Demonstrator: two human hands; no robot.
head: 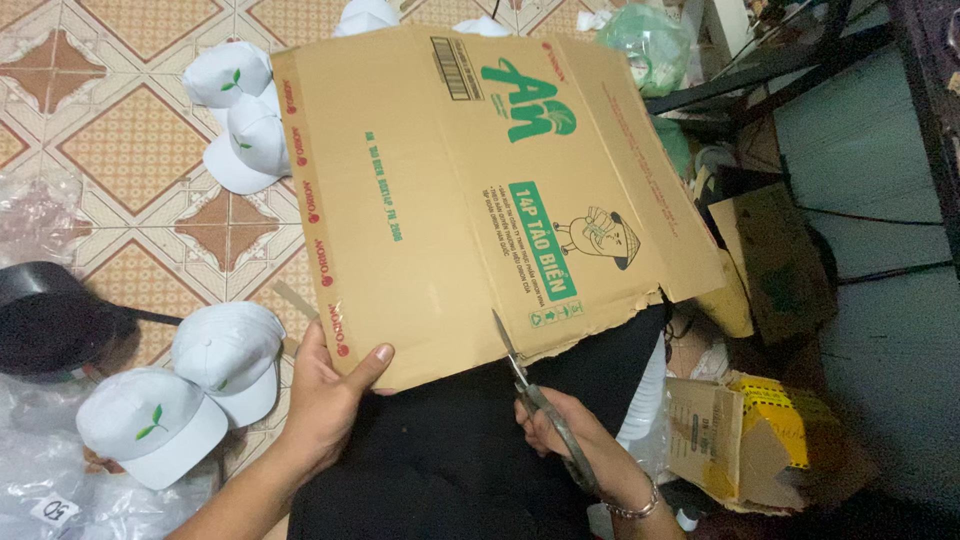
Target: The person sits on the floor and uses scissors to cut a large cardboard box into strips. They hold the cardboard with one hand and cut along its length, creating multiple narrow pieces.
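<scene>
I note the left hand (325, 395) pinching the flattened brown cardboard sheet (470, 190) at its near corner; the right hand (560, 430) grips grey metal scissors (535, 395), blades biting the near edge.

You have a large flattened brown cardboard carton sheet (480, 190) in front of you, tilted, printed with green lettering, a green label panel, a small cartoon figure and red marks along its left edge. A black barcode label (456, 68) sits near its top edge. At lower right stands a small open brown cardboard box with yellow tape (745, 440). Clear plastic packaging bags (40, 495) lie at the lower left.
</scene>
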